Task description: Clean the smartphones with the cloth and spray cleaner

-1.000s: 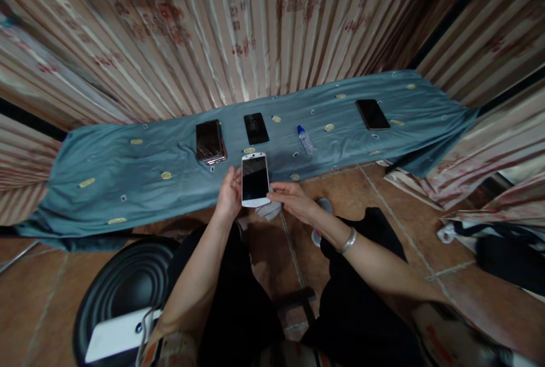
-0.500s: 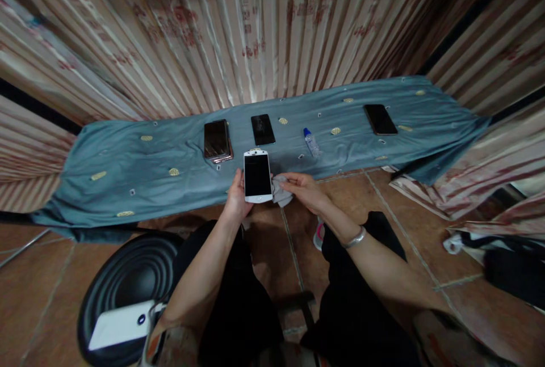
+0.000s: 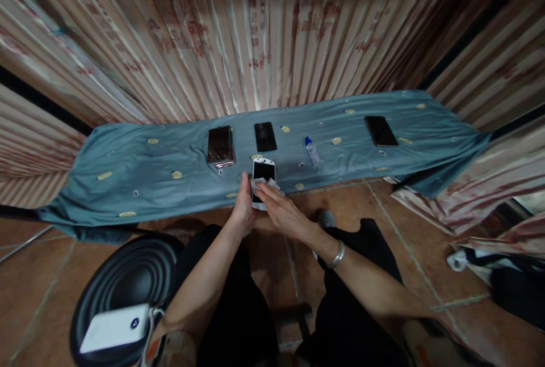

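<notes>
A white phone [image 3: 264, 169] with a dark screen is held by my left hand [image 3: 243, 208], its fingers wrapped round the left edge. My right hand [image 3: 281, 211] presses a pale grey cloth [image 3: 260, 185] onto the phone's screen, covering its middle. Beyond them, on the blue-green cloth cover [image 3: 157, 185], lie a dark phone [image 3: 265, 137], a stack of phones [image 3: 220, 146] to the left and a clear bottle with a blue cap [image 3: 313, 153] to the right. Another dark phone [image 3: 381, 131] rests farther right.
Pleated patterned curtains [image 3: 238, 32] hang behind the covered surface. At the lower left, a white power bank [image 3: 114, 328] with a cable sits on a round black ridged object [image 3: 123, 273]. A dark bag-like item [image 3: 519, 287] lies on the tiled floor at right.
My right hand has moved left with the grey cloth, from beside the phone onto its screen. The view has shifted slightly, and the phone appears a little farther right.
</notes>
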Action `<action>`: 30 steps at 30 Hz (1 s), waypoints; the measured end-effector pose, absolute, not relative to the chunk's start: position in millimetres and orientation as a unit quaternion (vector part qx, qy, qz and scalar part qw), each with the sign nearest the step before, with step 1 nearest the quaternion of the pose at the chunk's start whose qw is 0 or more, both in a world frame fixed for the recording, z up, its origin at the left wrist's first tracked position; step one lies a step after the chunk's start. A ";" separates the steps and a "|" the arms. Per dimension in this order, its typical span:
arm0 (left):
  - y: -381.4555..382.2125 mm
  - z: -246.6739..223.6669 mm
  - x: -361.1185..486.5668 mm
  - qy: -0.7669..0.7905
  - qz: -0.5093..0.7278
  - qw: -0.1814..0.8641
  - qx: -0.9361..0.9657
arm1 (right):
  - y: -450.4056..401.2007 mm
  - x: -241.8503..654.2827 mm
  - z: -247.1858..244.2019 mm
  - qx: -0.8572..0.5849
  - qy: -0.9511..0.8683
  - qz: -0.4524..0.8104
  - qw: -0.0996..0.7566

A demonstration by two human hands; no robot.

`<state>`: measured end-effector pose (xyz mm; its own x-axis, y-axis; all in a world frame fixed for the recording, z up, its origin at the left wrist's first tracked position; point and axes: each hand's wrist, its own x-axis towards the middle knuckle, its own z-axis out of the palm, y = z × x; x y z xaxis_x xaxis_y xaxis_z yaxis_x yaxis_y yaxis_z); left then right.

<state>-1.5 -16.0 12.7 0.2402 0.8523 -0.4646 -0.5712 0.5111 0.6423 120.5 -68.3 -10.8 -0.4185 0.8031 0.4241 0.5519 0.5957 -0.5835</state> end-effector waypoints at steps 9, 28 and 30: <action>-29.0 19.9 13.7 0.403 0.489 0.751 0.186 | -48.2 131.0 3.8 -0.479 -0.818 0.118 0.297; -32.1 16.7 3.4 0.400 0.556 0.709 0.170 | -17.6 105.6 -8.7 -0.489 -0.770 0.098 0.399; -32.5 17.0 0.5 0.398 0.560 0.708 0.162 | -17.4 101.4 -9.7 -0.490 -0.768 0.091 0.401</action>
